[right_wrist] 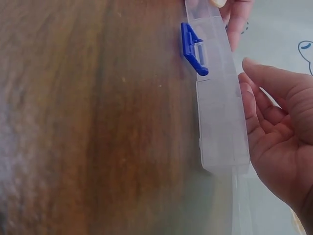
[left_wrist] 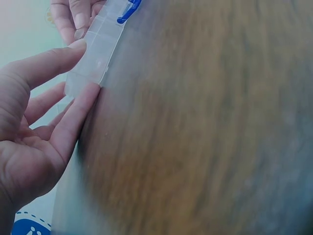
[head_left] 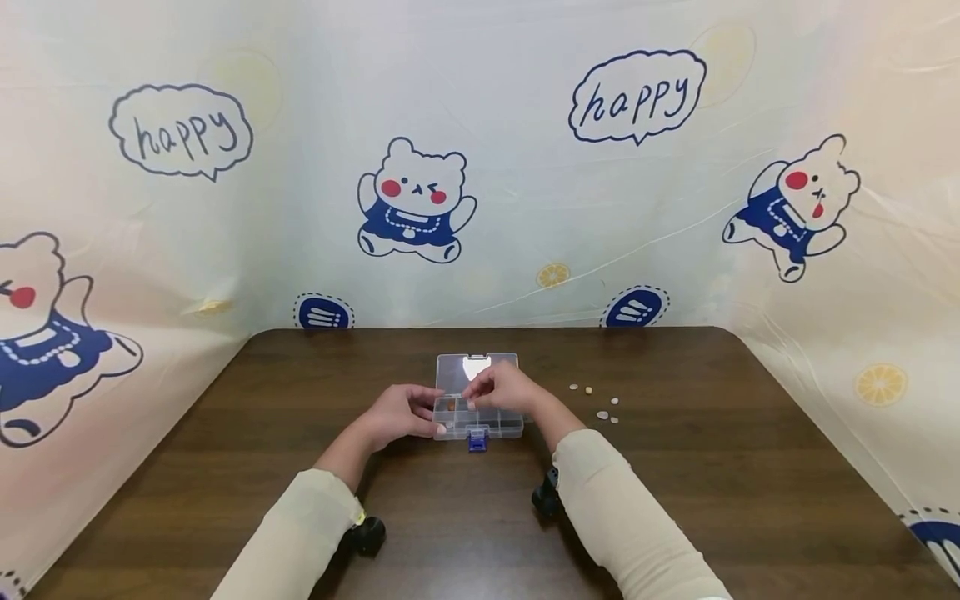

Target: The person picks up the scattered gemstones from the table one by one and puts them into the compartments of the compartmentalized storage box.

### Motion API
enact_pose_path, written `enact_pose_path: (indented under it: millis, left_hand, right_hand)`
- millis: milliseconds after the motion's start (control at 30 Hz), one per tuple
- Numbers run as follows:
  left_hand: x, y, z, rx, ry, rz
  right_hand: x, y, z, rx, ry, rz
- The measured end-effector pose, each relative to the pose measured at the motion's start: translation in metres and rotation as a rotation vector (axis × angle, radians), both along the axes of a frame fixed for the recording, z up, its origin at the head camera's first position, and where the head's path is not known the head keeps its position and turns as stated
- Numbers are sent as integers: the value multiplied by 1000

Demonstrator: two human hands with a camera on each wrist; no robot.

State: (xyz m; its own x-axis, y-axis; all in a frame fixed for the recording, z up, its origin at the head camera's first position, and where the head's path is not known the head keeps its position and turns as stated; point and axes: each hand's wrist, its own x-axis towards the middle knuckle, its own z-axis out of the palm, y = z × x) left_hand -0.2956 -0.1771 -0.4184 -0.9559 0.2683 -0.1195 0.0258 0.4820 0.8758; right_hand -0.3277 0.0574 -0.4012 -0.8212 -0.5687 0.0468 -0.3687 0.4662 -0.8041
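**A small pale piece held over a clear divided box**

A clear plastic box with many small compartments sits on a dark brown wood-grain table. Its transparent lid is folded back on the box's far side, and a bright blue plastic latch hangs at the middle of its near side.

At the box's left end is the left hand, thumb at the near corner and fingers toward the far corner, gripping the box between them. The right hand is above the far row, thumb and finger brought nearly together on a small, pale, roundish piece; how firmly it is pinched, I cannot tell. A small reddish-brown piece shows in the box's far-left compartment, just left of the pale one. To the right of the box, well apart from it, five small pale stones lie loosely scattered.

The step in hand appears to be putting one piece into a compartment while the other hand steadies the box. The next move seems to call for lowering the fingertips within the dividers and parting them gently, so the piece drops into one section without catching a divider.
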Motion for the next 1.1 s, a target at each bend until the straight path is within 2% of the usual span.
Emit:
enact_pose_path:
  millis: [333, 500, 633, 800, 1100]
  left_hand:
    - [-1, 0, 0, -9, -3, 4]
    - [-1, 1, -1, -9, -6, 16]
    - [-1, 0, -1, -13, -4, 14]
    - [-1, 0, 0, -19, 6, 9]
    - [0, 0, -1, -15, 4, 21]
  right_hand:
    - [2, 0, -1, 18, 17, -10]
    - [1, 2, -3, 2, 19, -17]
    - [4, 7, -2, -52, 9, -40]
    - [10, 17, 4, -129, -12, -72]
    - [22, 37, 16, -163, 0, -104]
